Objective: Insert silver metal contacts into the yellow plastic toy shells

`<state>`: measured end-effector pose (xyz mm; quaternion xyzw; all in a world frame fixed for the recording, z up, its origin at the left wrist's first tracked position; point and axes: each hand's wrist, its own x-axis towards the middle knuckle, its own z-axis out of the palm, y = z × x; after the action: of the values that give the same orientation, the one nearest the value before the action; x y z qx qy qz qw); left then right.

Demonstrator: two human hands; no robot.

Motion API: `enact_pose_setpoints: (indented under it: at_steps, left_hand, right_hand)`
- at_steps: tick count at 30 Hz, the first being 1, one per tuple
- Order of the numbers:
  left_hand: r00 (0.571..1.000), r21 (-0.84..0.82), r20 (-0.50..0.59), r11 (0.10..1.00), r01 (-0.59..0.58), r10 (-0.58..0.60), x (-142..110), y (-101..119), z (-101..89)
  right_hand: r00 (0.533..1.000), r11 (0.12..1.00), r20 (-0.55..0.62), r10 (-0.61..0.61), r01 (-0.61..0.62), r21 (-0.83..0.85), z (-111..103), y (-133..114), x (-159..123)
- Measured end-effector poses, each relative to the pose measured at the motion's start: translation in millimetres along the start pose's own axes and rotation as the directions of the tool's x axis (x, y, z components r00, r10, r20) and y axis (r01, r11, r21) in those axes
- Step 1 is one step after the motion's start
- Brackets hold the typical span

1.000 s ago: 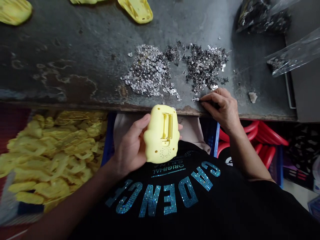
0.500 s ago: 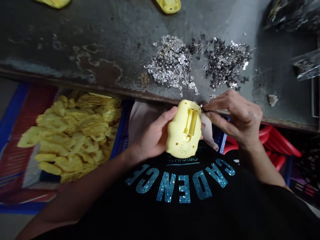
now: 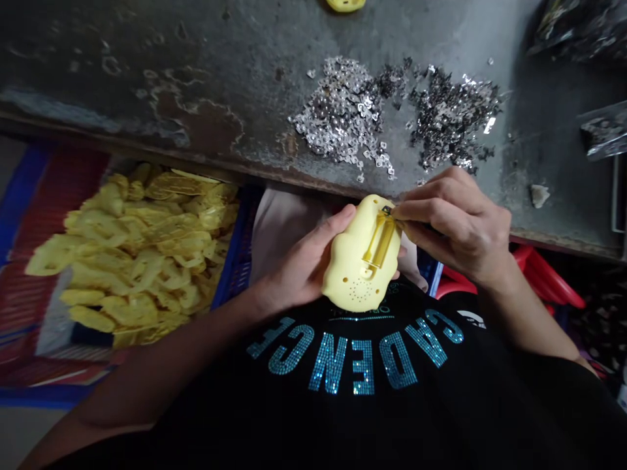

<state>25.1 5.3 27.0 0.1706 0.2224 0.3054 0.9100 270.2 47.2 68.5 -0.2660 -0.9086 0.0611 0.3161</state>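
My left hand (image 3: 306,261) grips a pale yellow plastic toy casing (image 3: 349,274) from below, with its moulded slot and speaker holes facing up. My right hand (image 3: 455,222) pinches a tiny metal piece (image 3: 386,210) between thumb and fingers. That piece touches the casing at the upper end of the slot, and my fingertips partly hide it. Beyond the casing, two heaps of small metal pieces lie on the workbench, one bright silver (image 3: 343,111) and one darker (image 3: 453,121).
The worn grey metal workbench (image 3: 122,52) has a rusty front edge (image 3: 274,176) just past my hands. A blue crate of yellow plastic parts (image 3: 137,254) stands at lower left. A plastic bag of metal pieces (image 3: 605,134) lies at right, above red plastic items (image 3: 548,277).
My right hand has moved from the bench edge onto the casing, bringing the metal piece to the slot's upper end. The casing has tilted slightly, and the view has shifted.
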Motion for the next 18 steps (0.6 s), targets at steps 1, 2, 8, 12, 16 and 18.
enact_pose_setpoints:
  at_steps: [1, 2, 8, 12, 16, 18]
  left_hand:
    - [1.0, -0.002, -0.012, 1.0, -0.007, 0.007, 0, -1, 1.1]
    - [1.0, -0.004, -0.024, 1.0, -0.009, 0.009, 0, -1, 2.2]
    - [0.997, 0.006, -0.073, 1.0, 0.008, -0.007, 1, -1, 7.7]
    - [0.998, 0.027, -0.058, 0.999, -0.025, 0.027, 4, -4, 7.0]
    - [0.993, 0.018, -0.097, 0.997, -0.068, 0.07, 6, -10, 3.0]
    - [0.991, 0.006, -0.109, 0.997, -0.071, 0.072, 7, -11, 1.6]
  right_hand:
    - [1.0, 1.0, 0.003, -0.011, 0.011, -0.011, 0, 0, 0]
    - [1.0, 1.0, 0.006, -0.022, 0.022, -0.021, 0, 0, -1]
    - [0.997, 0.994, 0.023, -0.07, 0.072, -0.084, -1, -3, -5]
    - [0.999, 0.99, 0.017, -0.051, 0.053, -0.131, 0, -6, -9]
    - [1.0, 0.995, 0.012, -0.024, 0.026, -0.1, 5, -5, -13]
    - [1.0, 0.998, 0.0, -0.005, 0.005, -0.069, 6, -5, -15]
